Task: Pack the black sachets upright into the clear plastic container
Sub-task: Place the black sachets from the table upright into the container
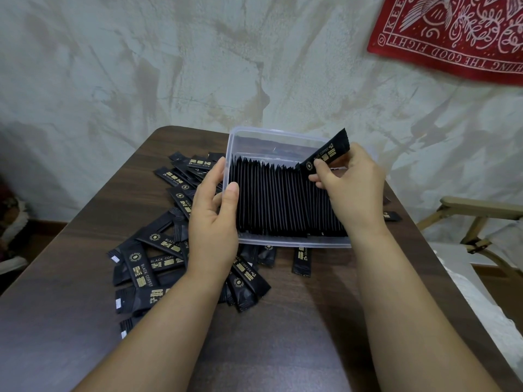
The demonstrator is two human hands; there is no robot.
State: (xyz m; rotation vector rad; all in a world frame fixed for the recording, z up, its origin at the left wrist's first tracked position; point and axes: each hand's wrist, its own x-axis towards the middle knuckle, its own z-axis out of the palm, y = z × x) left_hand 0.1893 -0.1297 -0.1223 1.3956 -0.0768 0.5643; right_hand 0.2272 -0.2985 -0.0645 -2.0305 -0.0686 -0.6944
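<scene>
From my feed, the clear plastic container (pixel 283 242) sits toward the far middle of the counter (pixel 297 321), and I use it as my reference. Inside it, a row of black sachets (pixel 277 199) stands on edge, packed tightly from the left wall almost to the right wall. The far part of the container shows bare plastic. At the right end of that row, my right hand (pixel 351 188) pinches a single sachet (pixel 328 154) between thumb and fingers. The sachet is tilted, its lower end down at the row and its upper end poking up past the container's far right corner. My left hand (pixel 212 219) grips the container's left wall, thumb inside against the first sachets and fingers curled round the outside. Left of the container and running toward its near side, loose sachets (pixel 152 250) lie flat in an overlapping heap with gold print showing. A few reach under the container's near edge, and I cannot tell whether the container rests on them. One more sachet (pixel 392 215) lies flat just right of the container, partly hidden by my wrist. Beyond the container is a mottled pale wall (pixel 198 66) with a red cloth (pixel 458 32) hanging at upper right. A wooden chair frame (pixel 478 216) stands further right, off the counter.
</scene>
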